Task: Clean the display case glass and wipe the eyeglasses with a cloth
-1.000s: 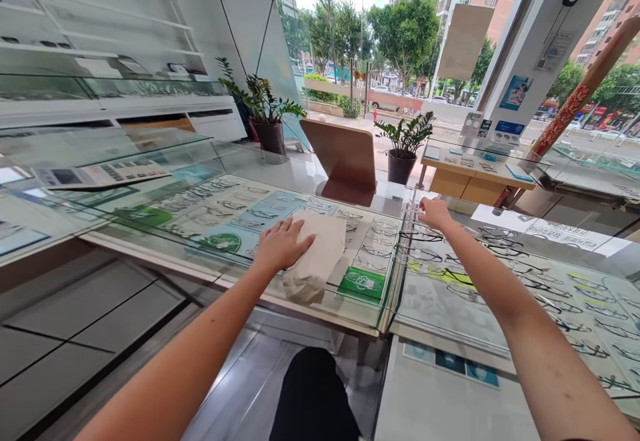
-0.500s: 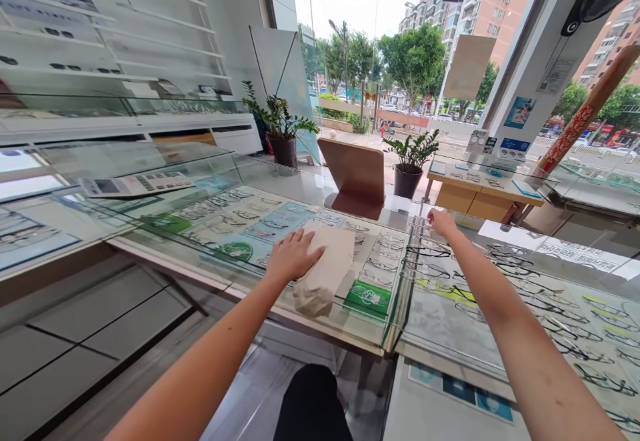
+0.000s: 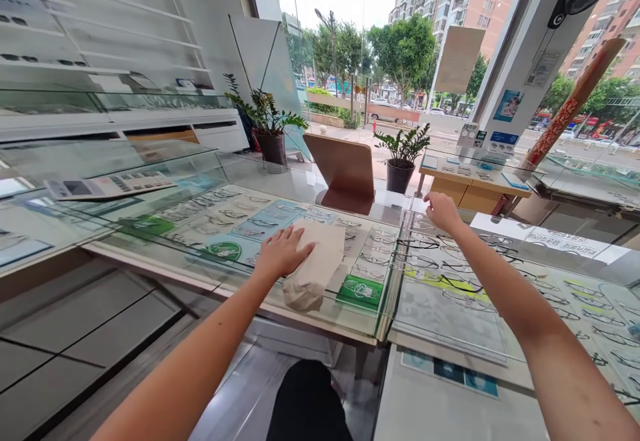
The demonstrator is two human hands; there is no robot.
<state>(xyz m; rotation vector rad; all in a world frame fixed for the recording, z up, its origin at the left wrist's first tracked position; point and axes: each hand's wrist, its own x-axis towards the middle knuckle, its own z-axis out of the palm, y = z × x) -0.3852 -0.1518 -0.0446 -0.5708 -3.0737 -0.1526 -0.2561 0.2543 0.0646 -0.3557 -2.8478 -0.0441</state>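
My left hand (image 3: 284, 251) lies flat with fingers spread on the left edge of a beige sheet (image 3: 323, 247), on top of a glass display counter (image 3: 197, 281). The sheet's near end is crumpled; whether it is cloth or paper I cannot tell. My right hand (image 3: 443, 213) is at the far side of the adjoining glass case, near its corner, with the fingers curled. What those fingers hold, if anything, is hidden. Rows of eyeglasses (image 3: 373, 257) lie under the glass around both hands. A green card (image 3: 360, 292) shows through the glass right of the sheet.
A brown tilted board (image 3: 345, 167) stands at the counter's far side, between two potted plants (image 3: 273, 144). An open brochure (image 3: 110, 185) lies on the glass at left. Further back is a low wooden display table (image 3: 467, 181). My knee (image 3: 309, 397) is below the counter edge.
The view has shifted, so the scene sits slightly further left. My right hand has moved a little away from the case's corner. My left hand stays on the beige sheet.
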